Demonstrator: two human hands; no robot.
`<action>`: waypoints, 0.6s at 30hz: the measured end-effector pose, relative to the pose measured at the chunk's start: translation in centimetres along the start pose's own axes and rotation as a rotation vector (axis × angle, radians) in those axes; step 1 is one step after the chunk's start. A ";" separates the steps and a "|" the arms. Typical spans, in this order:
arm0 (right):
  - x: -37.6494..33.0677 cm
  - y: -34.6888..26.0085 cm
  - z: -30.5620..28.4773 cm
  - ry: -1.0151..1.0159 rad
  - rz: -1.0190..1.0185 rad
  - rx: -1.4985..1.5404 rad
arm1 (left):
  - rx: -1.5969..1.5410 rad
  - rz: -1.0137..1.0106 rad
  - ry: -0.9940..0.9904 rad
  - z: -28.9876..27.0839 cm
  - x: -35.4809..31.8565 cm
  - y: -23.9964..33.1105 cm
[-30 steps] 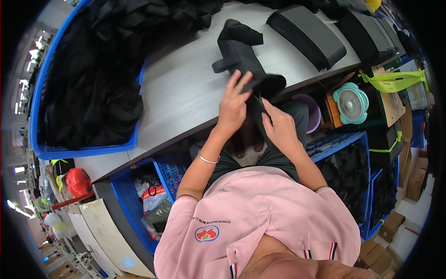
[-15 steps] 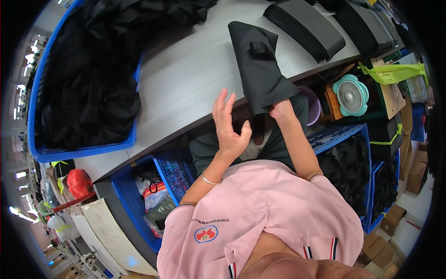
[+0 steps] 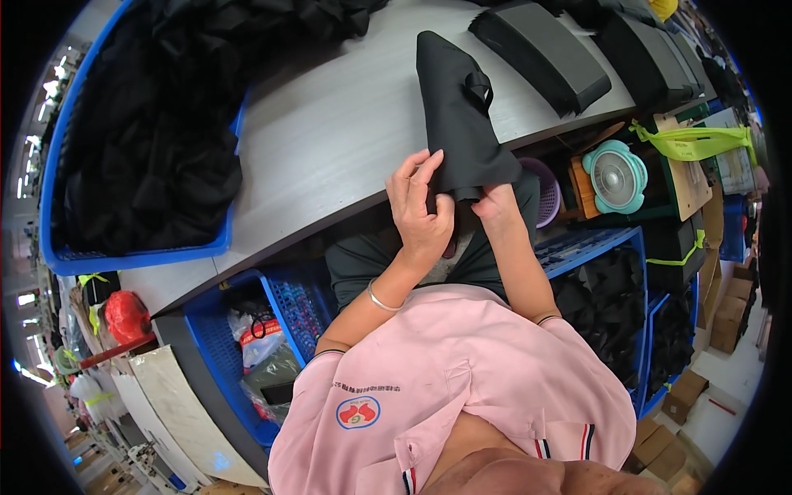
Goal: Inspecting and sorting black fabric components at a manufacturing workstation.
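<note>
A flat black fabric piece (image 3: 458, 120) with a small loop near its top lies stretched over the grey table's (image 3: 330, 140) front edge. My left hand (image 3: 421, 210) pinches its lower left corner, fingers pointing up along the cloth. At the lower right corner, just below the table edge, my right hand (image 3: 493, 202) grips the same piece. Both hands sit close together over my lap.
A blue bin (image 3: 140, 256) heaped with black fabric fills the table's left. Dark folded cases (image 3: 540, 54) lie at the back right. Under the table stand blue crates (image 3: 285, 305), a purple bowl (image 3: 546, 194) and a teal fan (image 3: 617, 175).
The black piece went from bunched between my hands to spread flat on the table. My left hand, raised and open half a second ago, has closed on its lower corner.
</note>
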State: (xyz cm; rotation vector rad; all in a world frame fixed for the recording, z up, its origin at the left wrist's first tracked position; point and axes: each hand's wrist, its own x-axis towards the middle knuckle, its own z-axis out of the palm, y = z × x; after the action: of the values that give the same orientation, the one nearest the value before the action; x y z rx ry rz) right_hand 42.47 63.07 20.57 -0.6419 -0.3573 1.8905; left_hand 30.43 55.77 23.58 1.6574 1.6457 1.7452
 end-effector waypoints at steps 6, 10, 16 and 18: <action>0.1 0.5 -0.7 -0.059 -0.014 0.031 | -0.086 -0.027 0.044 0.5 0.2 0.0; 0.0 0.8 -0.6 -0.046 -0.066 0.004 | -0.079 0.009 0.054 0.2 0.6 0.5; 0.3 1.1 0.1 0.071 -0.071 0.004 | -0.097 0.001 0.045 -0.1 0.3 0.6; 0.6 1.2 -0.5 0.042 -0.055 0.014 | -0.100 -0.005 0.034 -0.2 0.3 0.6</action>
State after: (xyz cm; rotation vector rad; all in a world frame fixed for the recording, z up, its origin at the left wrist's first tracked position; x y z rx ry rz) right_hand 41.68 63.13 19.44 -0.6553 -0.3312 1.8227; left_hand 30.49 55.64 24.29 1.5869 1.5477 1.8315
